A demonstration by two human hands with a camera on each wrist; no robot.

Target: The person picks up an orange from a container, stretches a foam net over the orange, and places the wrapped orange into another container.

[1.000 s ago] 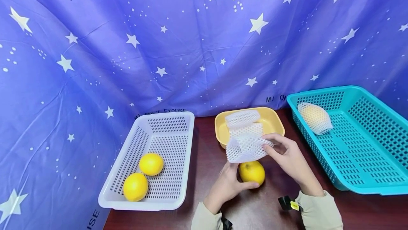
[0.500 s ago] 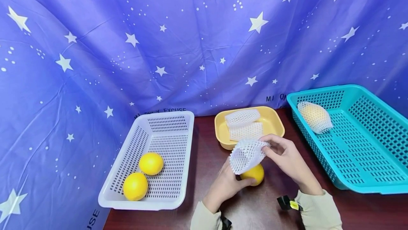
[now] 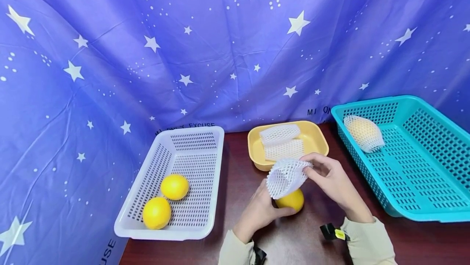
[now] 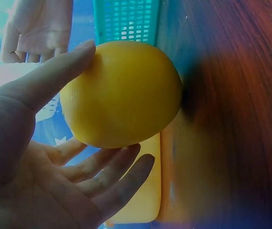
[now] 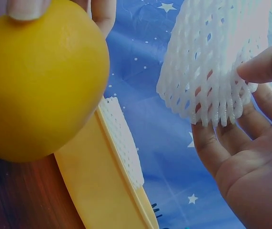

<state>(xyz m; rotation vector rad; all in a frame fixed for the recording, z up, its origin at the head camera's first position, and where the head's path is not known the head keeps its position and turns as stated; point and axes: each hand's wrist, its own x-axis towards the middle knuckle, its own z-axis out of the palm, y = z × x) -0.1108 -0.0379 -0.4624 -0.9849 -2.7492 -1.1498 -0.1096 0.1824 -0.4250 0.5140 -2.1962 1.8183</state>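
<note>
In the head view my left hand (image 3: pixel 260 211) grips a smooth yellow-orange fruit, an orange (image 3: pixel 292 202), thumb on one side and fingers on the other. The left wrist view shows this orange (image 4: pixel 121 95) low over the table. My right hand (image 3: pixel 332 179) pinches one end of a white foam fruit net (image 3: pixel 286 177) between thumb and fingers. The net's mouth gapes toward the left hand, and in the head view it overlaps the orange's top. From the right wrist, the foam net (image 5: pixel 207 62) appears apart from the orange (image 5: pixel 45 81).
A white basket (image 3: pixel 217 175) with two more oranges (image 3: pixel 174 186) stands left. Behind the hands, a yellow tray (image 3: pixel 313 134) contains two foam nets (image 3: pixel 284 150). At right, a teal basket (image 3: pixel 400 167) holds one netted fruit (image 3: pixel 363 133). A starry blue curtain (image 3: pixel 220 53) hangs behind.
The foam net has turned and widened, its mouth now facing down and left over the orange's top. The left hand keeps its grip on the orange with little movement.
</note>
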